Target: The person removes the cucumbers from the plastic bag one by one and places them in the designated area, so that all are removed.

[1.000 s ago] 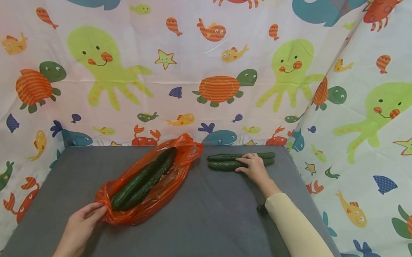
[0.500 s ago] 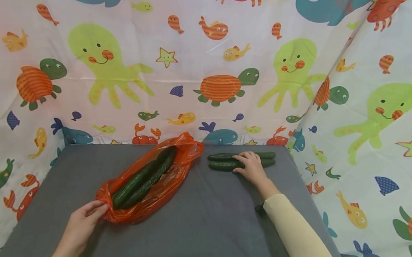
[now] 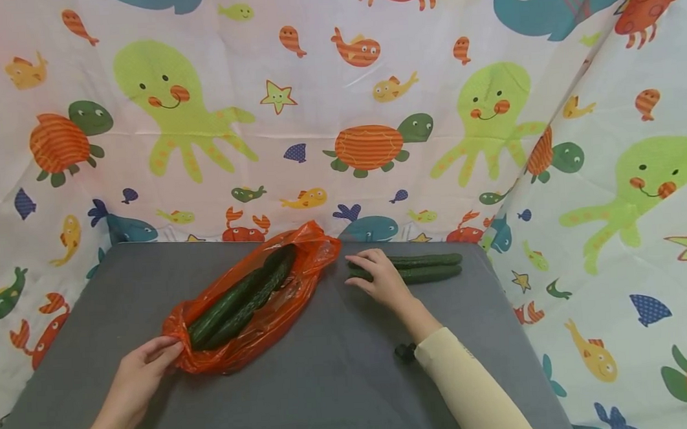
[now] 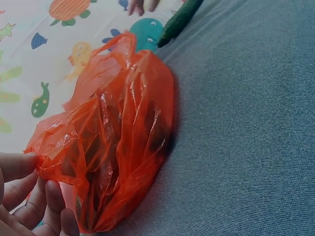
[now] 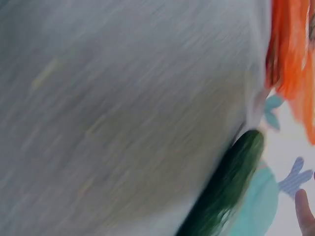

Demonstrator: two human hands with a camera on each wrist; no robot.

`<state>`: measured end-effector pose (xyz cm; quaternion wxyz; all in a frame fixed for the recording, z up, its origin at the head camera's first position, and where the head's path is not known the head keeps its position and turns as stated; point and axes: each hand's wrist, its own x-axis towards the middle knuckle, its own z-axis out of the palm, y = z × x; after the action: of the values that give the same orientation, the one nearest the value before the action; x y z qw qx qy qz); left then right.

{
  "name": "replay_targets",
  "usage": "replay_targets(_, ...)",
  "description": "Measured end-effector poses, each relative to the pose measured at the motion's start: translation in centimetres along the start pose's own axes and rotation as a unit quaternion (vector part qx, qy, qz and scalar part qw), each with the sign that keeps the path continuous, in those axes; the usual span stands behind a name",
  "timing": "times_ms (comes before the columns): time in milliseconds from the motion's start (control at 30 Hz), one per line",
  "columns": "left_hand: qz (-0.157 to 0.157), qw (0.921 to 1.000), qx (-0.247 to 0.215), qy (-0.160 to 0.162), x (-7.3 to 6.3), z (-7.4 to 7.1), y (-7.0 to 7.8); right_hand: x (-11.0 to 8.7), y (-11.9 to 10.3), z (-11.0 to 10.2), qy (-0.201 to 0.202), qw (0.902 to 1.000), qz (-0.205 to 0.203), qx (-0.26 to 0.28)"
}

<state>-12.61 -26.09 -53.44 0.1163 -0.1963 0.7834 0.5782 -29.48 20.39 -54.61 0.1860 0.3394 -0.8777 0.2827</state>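
The bag (image 3: 290, 316) is of thin, shiny orange plastic, much creased and partly see-through, and it lies slantwise on the left part of the grey surface (image 3: 329, 377), gaping upward so that dark green cucumbers (image 3: 226, 307) with rough, bumpy skin show lengthwise inside. The left hand (image 3: 135, 381) has its grip closed on the near end of this bag, pinching the plastic. To the right, two slender cucumbers (image 3: 434, 274) lie straight and parallel, and over their left ends the right hand (image 3: 386, 283) holds its grip spread, though I cannot tell whether the fingertips touch them.
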Motion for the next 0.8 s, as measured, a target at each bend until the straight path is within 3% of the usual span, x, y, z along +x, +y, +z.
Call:
replay_targets(333,0.002,0.9999,-0.006,-0.008,-0.1,0.0,-0.1,2.2,-3.3,2.0,-0.008,0.9990,0.015,0.043)
replay_targets(567,-0.001,1.0000,-0.006,0.006,-0.1,0.1,-0.2,3.9,-5.8,3.5,0.001,0.9974,-0.024,0.068)
replay_targets(800,0.006,0.9996,-0.020,0.017,0.0,0.3,-0.4,5.3,-8.6,6.2,-0.016,0.9909,-0.014,0.133)
